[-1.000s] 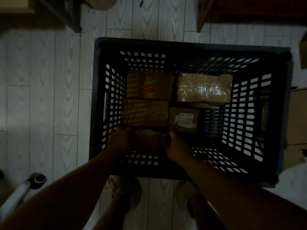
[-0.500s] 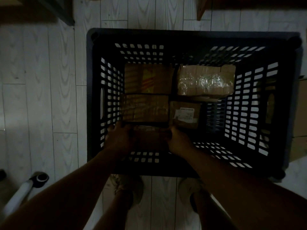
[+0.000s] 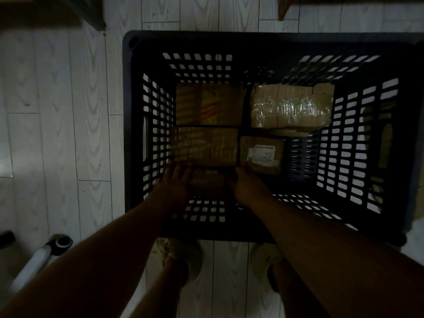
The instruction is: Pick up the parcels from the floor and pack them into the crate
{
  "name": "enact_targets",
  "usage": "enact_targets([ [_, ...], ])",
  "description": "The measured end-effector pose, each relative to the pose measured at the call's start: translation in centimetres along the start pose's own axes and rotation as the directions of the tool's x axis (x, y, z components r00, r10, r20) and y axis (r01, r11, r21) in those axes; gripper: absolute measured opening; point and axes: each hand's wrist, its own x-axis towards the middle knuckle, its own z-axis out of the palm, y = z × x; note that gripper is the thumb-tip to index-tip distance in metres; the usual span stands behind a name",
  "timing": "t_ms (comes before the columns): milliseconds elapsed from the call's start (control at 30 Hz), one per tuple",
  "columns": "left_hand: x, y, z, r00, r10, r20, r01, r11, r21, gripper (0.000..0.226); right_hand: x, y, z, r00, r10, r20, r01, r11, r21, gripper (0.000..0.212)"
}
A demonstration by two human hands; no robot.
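View from above. Both my forearms run from the near edge down into the crate (image 3: 252,42), drawing closer together toward the wrists. My left hand (image 3: 175,182) holds the left end of a small parcel (image 3: 210,183), its fingers (image 3: 181,168) pointing to the far side and reaching the near edge of the wide parcel (image 3: 204,146). My right hand (image 3: 249,189) holds the right end, fingers curled round it. The parcel lies low by the near wall, left of centre. The light is too dim to tell whether it rests on the bottom.

Beyond it, the wide parcel lies just beside the labelled parcel (image 3: 261,156) on its right. At the far side are the striped parcel (image 3: 210,104) on the left and the taped parcel (image 3: 290,109) on the right. The crate stands on the plank floor (image 3: 57,111).
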Motion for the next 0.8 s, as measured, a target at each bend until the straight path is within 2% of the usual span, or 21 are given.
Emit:
enact_targets([
  [67, -0.3, 0.0, -1.1, 0.999, 0.005, 0.05, -0.004, 1.0, -0.029, 0.095, -1.8, -0.3, -1.6, 0.999, -0.014, -0.046, 0.015, 1.0, 0.023, 0.055],
  [167, -3.2, 0.7, -3.2, 0.997, 0.072, 0.003, -0.072, 0.996, -0.047, 0.094, -6.0, -0.8, -4.5, 0.993, -0.077, -0.092, 0.082, 0.995, 0.051, 0.051],
  [267, -8.9, 2.2, -7.2, 1.0, 0.004, -0.016, -0.007, 0.982, -0.187, 0.088, -12.4, -1.9, -8.4, 0.987, -0.117, -0.109, 0.124, 0.99, 0.06, 0.049],
  [400, -19.2, 4.9, -14.3, 0.994, -0.004, -0.113, -0.015, 0.986, -0.169, 0.077, -22.9, -3.8, -13.9, 0.982, -0.115, -0.149, 0.119, 0.993, 0.019, 0.047],
  [500, -28.0, 6.9, -18.4, 0.976, -0.076, -0.206, 0.027, 0.973, -0.23, 0.074, -31.0, -5.0, -18.1, 0.961, -0.171, -0.218, 0.158, 0.985, -0.075, 0.049],
  [600, -36.3, 9.2, -21.2, 0.952, -0.157, -0.262, 0.063, 0.94, -0.336, 0.081, -38.8, -5.6, -21.5, 0.932, -0.279, -0.233, 0.216, 0.94, -0.264, 0.063],
  [700, -42.9, 11.8, -22.7, 0.924, -0.148, -0.352, 0.008, 0.93, -0.367, 0.081, -44.9, -5.6, -23.7, 0.908, -0.329, -0.259, 0.199, 0.883, -0.425, 0.073],
  [800, -47.6, 14.2, -22.9, 0.885, -0.105, -0.454, -0.055, 0.944, -0.326, 0.08, -49.7, -5.1, -24.4, 0.875, -0.362, -0.322, 0.187, 0.866, -0.464, 0.075],
])
